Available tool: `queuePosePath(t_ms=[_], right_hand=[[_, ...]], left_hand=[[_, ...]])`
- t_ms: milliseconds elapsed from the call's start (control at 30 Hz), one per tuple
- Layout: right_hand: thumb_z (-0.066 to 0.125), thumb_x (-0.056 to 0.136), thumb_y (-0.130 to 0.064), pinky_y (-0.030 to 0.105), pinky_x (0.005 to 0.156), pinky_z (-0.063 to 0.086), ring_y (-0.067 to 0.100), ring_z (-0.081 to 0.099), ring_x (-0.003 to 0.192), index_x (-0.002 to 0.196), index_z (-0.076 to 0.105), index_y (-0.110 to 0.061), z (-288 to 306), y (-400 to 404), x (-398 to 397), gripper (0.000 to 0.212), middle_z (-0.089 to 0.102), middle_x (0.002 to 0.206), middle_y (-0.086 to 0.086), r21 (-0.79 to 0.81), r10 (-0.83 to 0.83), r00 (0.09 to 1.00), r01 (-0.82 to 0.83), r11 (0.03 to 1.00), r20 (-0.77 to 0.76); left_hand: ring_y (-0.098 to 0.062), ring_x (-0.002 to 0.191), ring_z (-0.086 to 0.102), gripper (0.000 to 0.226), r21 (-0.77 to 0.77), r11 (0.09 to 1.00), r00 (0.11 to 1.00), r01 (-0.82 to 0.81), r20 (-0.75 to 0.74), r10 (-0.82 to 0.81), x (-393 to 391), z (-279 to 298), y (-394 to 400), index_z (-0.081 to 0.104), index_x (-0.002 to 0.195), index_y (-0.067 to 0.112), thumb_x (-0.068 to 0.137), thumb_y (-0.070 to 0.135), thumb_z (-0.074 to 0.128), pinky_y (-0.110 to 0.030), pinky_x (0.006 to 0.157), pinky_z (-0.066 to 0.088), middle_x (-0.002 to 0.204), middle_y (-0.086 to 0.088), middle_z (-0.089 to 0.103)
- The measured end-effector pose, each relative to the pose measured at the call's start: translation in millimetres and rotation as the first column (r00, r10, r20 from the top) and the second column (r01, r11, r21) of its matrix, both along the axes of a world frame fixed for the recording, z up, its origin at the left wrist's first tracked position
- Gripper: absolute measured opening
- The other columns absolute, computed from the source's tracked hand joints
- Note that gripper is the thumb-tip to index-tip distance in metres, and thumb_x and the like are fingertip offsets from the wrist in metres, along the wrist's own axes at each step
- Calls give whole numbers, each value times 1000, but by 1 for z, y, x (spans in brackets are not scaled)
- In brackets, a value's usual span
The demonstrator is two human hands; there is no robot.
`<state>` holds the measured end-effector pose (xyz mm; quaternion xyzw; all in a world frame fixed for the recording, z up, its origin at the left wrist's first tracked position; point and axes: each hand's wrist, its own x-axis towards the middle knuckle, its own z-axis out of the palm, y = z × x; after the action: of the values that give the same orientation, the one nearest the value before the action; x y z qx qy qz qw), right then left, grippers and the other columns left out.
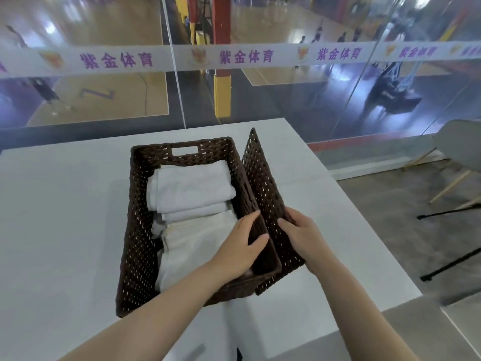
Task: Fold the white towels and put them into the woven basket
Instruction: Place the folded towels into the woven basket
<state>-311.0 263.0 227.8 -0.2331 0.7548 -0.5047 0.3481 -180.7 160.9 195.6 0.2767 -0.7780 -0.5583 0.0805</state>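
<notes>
A dark brown woven basket stands on the white table. Folded white towels fill its far half, and another white towel lies in the near half. My left hand grips the basket's right wall, fingers inside and thumb over the rim. A flat woven lid leans tilted against the basket's right side. My right hand holds the lid near its lower end, fingers curled on its surface.
A glass wall runs behind the table, with a sports court beyond. A grey chair with wooden legs stands at the right. Black tripod legs lie on the floor beside the table's right edge.
</notes>
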Motion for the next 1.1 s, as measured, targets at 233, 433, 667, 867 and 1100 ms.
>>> queuePosePath(t_ms=[233, 433, 667, 867, 1100], right_hand=[[47, 97, -13, 15, 81, 45, -9, 60, 100, 118, 61, -45, 3, -18, 35, 41, 68, 105, -26, 23, 90, 973, -87, 996, -212], [50, 90, -12, 16, 82, 47, -10, 59, 98, 114, 44, -69, 13, -12, 38, 62, 64, 102, -34, 81, 173, 946, -157, 984, -274], [51, 100, -25, 21, 107, 37, -8, 48, 125, 139, 51, -39, 5, -1, 27, 41, 54, 136, -24, -21, 179, 982, -180, 983, -68], [57, 95, -40, 36, 101, 43, 18, 55, 118, 135, 52, -18, -24, 13, 1, 46, 60, 121, -4, 236, -44, 958, 114, 965, -283], [51, 87, -61, 45, 99, 44, 30, 53, 121, 137, 47, -21, -14, 8, -18, 64, 57, 132, 5, 380, -9, 847, 247, 891, -531]], left_hand=[[-10, 103, 65, 24, 431, 854, 933, -290, -70, 352, -15, 23, -19, 60, 120, 23, 100, 30, 50, -30, 97, 51, 114, 5, 66], [-15, 92, 67, 33, 249, 899, 931, -361, 48, 361, -41, 32, -39, 60, 100, 20, 84, 49, 66, -37, 86, 57, 100, 2, 67], [-19, 78, 57, 19, -135, 942, 939, -307, 118, 323, -51, 47, -44, 55, 86, 13, 83, 31, 61, -33, 67, 42, 81, 2, 60], [-14, 75, 58, 12, 54, 901, 902, -431, 5, 431, -12, 61, -59, 59, 85, 13, 92, 20, 52, -29, 62, 45, 81, 1, 63], [-22, 79, 68, 17, 79, 878, 881, -473, 74, 468, 70, 56, -81, 62, 93, 14, 95, 21, 46, -39, 74, 57, 86, -7, 69]])
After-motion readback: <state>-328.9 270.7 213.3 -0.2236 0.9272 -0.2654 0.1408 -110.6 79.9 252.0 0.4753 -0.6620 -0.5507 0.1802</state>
